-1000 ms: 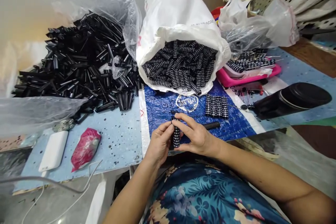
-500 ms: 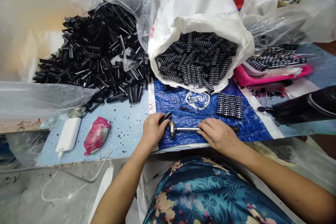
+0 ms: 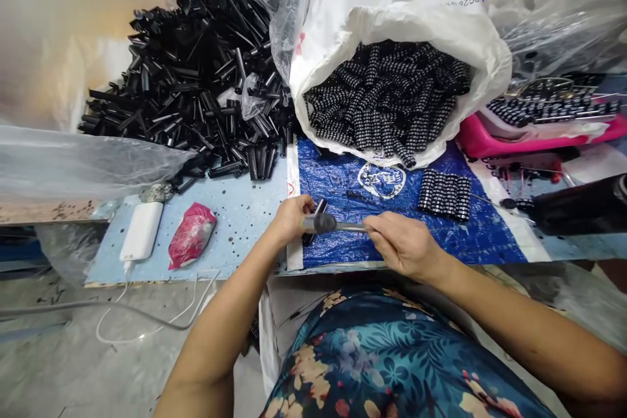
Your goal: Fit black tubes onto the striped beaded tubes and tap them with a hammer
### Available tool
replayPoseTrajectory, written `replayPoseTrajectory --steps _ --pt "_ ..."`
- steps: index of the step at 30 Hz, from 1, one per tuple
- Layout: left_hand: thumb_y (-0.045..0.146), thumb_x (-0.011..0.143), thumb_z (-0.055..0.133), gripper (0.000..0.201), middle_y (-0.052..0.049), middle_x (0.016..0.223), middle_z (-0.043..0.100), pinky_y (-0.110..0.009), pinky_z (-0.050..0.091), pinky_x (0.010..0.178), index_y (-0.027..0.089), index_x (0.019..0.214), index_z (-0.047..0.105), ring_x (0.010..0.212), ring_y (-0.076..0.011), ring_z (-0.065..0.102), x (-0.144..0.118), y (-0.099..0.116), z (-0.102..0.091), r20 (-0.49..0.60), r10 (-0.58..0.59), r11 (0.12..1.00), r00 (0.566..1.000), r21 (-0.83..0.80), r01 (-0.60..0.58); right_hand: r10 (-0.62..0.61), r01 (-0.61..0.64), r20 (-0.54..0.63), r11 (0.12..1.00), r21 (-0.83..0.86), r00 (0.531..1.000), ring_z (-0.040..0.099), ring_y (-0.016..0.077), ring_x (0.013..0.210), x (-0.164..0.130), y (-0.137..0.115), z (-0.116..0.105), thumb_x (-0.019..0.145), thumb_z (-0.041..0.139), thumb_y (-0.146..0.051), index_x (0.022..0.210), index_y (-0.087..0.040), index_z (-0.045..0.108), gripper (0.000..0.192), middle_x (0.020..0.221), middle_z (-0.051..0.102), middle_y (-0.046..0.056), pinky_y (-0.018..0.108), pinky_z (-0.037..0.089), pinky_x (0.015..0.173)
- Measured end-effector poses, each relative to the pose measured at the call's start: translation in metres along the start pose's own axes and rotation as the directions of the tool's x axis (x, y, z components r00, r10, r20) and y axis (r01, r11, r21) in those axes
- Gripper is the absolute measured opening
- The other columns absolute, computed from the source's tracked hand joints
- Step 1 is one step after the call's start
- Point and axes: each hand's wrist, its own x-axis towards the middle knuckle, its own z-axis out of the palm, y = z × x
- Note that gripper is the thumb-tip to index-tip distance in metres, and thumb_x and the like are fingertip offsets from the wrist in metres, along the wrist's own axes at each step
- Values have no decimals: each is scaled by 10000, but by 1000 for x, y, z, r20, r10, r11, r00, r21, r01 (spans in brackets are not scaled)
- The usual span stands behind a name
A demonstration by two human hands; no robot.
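Note:
My left hand [image 3: 292, 217] is closed on a short black tube [image 3: 321, 204] at the near left part of a blue plastic sheet [image 3: 337, 251]. In my closed right hand [image 3: 404, 241] is a small hammer [image 3: 349, 226], gripped by its thin metal shaft. The hammer's head is blurred and overlaps the tube, so whether they touch I cannot tell. Beyond my right hand lies a neat row of several black rods ringed with small pale marks [image 3: 445, 194].
A heap of black tubes [image 3: 196, 91] fills the back left. Similar ringed rods spill inside a white sack [image 3: 490, 52]. At the right are a pink tray [image 3: 490, 140] and a dark cylinder [image 3: 578, 206]. A white power bank [image 3: 142, 230] and a pink packet [image 3: 192, 235] lie left.
The hammer has come up off the sheet and its head now overlaps the tube. My right hand's fingers have curled round the shaft. The whole view has shifted slightly.

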Motion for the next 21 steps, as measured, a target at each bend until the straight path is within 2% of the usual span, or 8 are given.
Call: replayPoseTrajectory --steps 6,9,11,12,14,16,19,21 --pt "333 596 824 338 16 626 531 -266 270 549 179 728 554 559 -118 428 5 12 5 -22 -7 999 1000 47 8 1 44 287 988 -150 958 519 169 644 -8 -11 8 1038 439 -241 1071 -137 625 216 733 546 46 312 402 558" --pt "253 617 772 252 14 608 523 -263 247 522 183 684 540 536 -111 410 -14 11 -9 -84 83 991 993 111 -73 11 3 222 998 -61 975 540 166 676 -16 -6 3 1029 448 -230 1119 -127 618 218 793 580 58 307 428 588" --pt "231 632 748 202 12 612 519 -252 250 506 179 671 557 542 -108 412 -41 2 -36 39 115 989 993 89 -118 23 -17 163 999 -40 986 557 166 719 -23 4 -4 1016 481 -213 1151 -128 605 202 855 609 67 302 451 635" --pt "238 633 755 191 12 615 522 -245 255 500 176 677 580 544 -106 416 -56 -5 -53 207 100 992 973 57 -114 26 -16 154 998 -63 988 565 170 744 -28 9 -8 1009 505 -209 1153 -132 606 192 884 620 72 305 458 662" --pt "357 666 792 250 23 582 515 -239 260 498 180 784 662 522 -109 416 -85 -18 -84 531 -61 998 845 58 36 30 -9 170 992 -126 985 575 183 781 -35 19 -11 997 549 -223 1131 -145 625 174 915 631 78 317 458 702" --pt "436 675 801 331 2 645 568 -241 317 545 183 865 709 582 -129 474 -101 -26 -102 568 -119 993 815 65 100 35 -5 199 989 -149 979 571 196 797 -38 26 -8 995 562 -256 1089 -151 648 165 916 629 84 334 453 726" --pt "468 794 696 351 -57 890 666 -275 425 697 188 1006 708 790 -187 587 -82 -23 -100 189 3 999 982 43 -12 41 -9 228 990 -138 973 560 213 837 -31 27 1 996 564 -313 1043 -148 657 195 940 622 96 353 446 751" --pt "414 879 587 314 -82 981 669 -306 440 773 174 1064 670 869 -208 600 -45 -14 -89 -204 128 975 970 202 -86 37 -3 245 990 -139 969 562 217 860 -23 21 3 996 567 -343 1031 -142 652 221 965 622 101 360 439 759"
